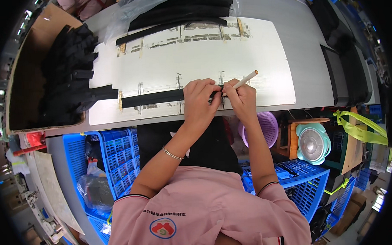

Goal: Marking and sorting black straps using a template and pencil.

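Along the near side of the white board (pixel 159 65): one black strip (pixel 154 98) lies lengthwise, its left end just beside a tan patch (pixel 120 100), probably so that we have a fixed point to line it up by.
Left hand: our left hand (pixel 198 101) bends over the strip toward its right end, fingers close together and thumb on the near side, seemingly pinning it so it cannot slide.
Right hand: our right hand (pixel 241 97) pinches a white pen (pixel 247 78) low down, likely for fine control; its upper end leans away to the right. Our fingers hide the tip, so we cannot tell whether it touches the strip.
Dark marks: short lines and smudges (pixel 178 82) run along both long sides of the board, perhaps as guides.
Far side: more black strips (pixel 179 11) lie in a pile beside clear plastic (pixel 121 19), apparently kept within our reach and off the middle.
Cardboard box: at our left on the counter (pixel 304 67), the box (pixel 35 35) holds a heap of black pieces (pixel 68 62), its walls keeping them together.
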Tool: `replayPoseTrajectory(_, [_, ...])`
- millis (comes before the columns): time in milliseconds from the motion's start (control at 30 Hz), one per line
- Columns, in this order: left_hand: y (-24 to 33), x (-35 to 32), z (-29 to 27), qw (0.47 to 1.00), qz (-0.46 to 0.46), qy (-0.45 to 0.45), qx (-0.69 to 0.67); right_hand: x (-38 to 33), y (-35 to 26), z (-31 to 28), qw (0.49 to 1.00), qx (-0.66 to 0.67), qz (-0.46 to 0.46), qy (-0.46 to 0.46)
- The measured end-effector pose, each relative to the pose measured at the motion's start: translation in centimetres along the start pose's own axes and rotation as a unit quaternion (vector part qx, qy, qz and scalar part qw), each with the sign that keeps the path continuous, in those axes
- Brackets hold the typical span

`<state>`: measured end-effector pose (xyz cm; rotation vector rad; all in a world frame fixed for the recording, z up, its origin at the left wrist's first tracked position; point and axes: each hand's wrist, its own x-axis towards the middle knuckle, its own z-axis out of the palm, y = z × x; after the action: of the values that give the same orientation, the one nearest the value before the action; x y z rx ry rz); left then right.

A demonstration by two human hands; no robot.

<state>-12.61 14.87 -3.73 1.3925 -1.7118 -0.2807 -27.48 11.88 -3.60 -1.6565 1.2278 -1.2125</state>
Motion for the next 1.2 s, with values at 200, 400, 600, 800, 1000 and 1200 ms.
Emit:
replayPoseTrajectory(200, [-0.8, -0.3, -0.2, 0.998, 0.049, 0.031, -0.015, -0.2, 0.7, 0.0, 0.998, -0.054, 0.006, -0.029])
replayPoseTrajectory(400, [-0.3, -3.4, -4.1, 0.994, -0.015, -0.018, 0.109, -1.5, 0.4, -0.3, 0.990, 0.086, 0.059, 0.095])
replayPoseTrajectory(600, [-5.1, 0.0, -4.1, 0.992, 0.019, -0.065, 0.104, -1.5, 1.0, 0.0, 0.983, 0.109, 0.022, 0.147])
replayPoseTrajectory(800, [-8.0, 4.0, -6.3, 0.997, 0.002, -0.082, -0.005, -1.1, -0.1, 0.9, 0.985, 0.079, 0.051, 0.148])
replayPoseTrajectory(1000, [-13.2, -0.9, -16.6, 0.971, -0.006, -0.004, 0.238, -1.0, 0.2, 0.8, 0.988, 0.063, 0.046, 0.131])
replayPoseTrajectory(1200, [-17.7, -2.8, -23.6, 0.944, -0.108, 0.036, 0.310, -0.9, 0.9, 0.8, 0.992, 0.038, 0.042, 0.113])
